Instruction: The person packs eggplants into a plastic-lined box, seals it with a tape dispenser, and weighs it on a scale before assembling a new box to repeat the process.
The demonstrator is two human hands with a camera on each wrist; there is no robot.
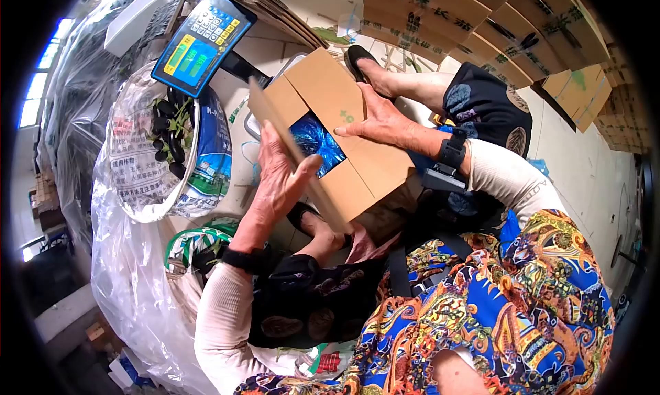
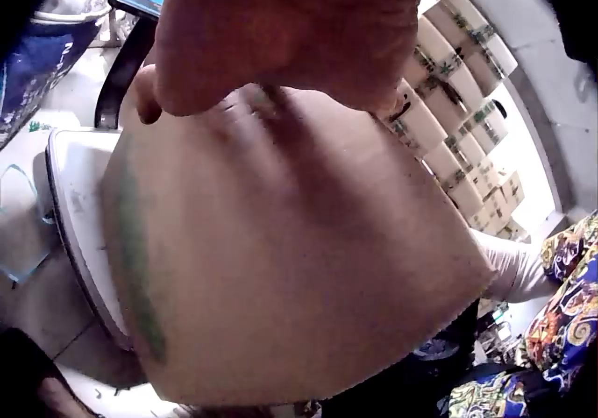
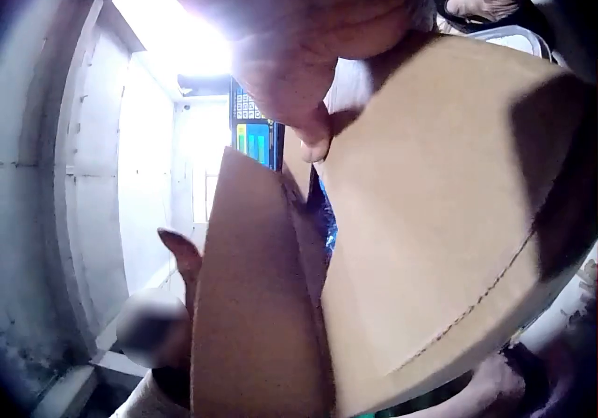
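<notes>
Pale floor (image 1: pixel 577 165) surrounds the cardboard box (image 1: pixel 354 182), located between the person's legs (image 1: pixel 416 89). We see the left hand (image 1: pixel 275 178), fingers straight, against its raised flap (image 3: pixel 252 297); the right hand (image 1: pixel 385 122) spreads over a lowered flap (image 1: pixel 361 154), fingertips apparently uncurled.

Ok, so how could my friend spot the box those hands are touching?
In the head view, find the blue weighing-scale display, upper left. Below and right of it is a cardboard box, touched by the left hand and right hand. Unlike the stacked cartons at upper right, it shows something shiny blue between its flaps.
</notes>
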